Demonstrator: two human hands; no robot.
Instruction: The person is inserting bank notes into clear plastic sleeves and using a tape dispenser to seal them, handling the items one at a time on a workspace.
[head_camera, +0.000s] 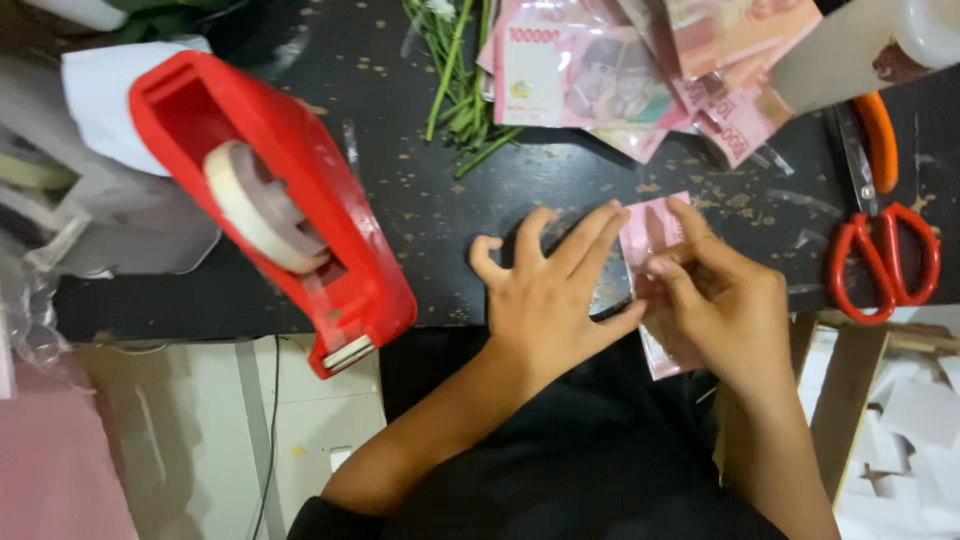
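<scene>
At the near edge of the black desk (420, 215), both hands work on one pink banknote (648, 228). The left hand (555, 290) lies flat and open, fingers spread and pointing toward 12 o'clock, pressing on a clear plastic sheet (hard to make out against the dark top) just beside the note. The right hand (715, 300) is at 3 o'clock of the left one, touching it at the thumb; its fingers are curled and pinch the note's right edge, index finger stretched along it. The note runs from the desk top past the front edge, its lower end showing below the right hand.

At 12 o'clock from the hands, a loose heap of pink banknotes (620, 75) spreads over the far part of the desk. Green flower stems (460, 70) lie at about 11 o'clock, beside the heap. Red-and-orange-handled scissors (880, 230) rest at 3 o'clock, near the right hand but apart from it, blades pointing away. A white plastic bottle (850, 60) lies tilted at 1 o'clock, touching the heap's right side. At 9 o'clock, well apart from the left hand, a big red tape dispenser (280, 200) with a whitish roll (250, 205) sits slantwise, its cutter end hanging over the desk edge. White paper (100, 95) lies behind it at 10 o'clock.
</scene>
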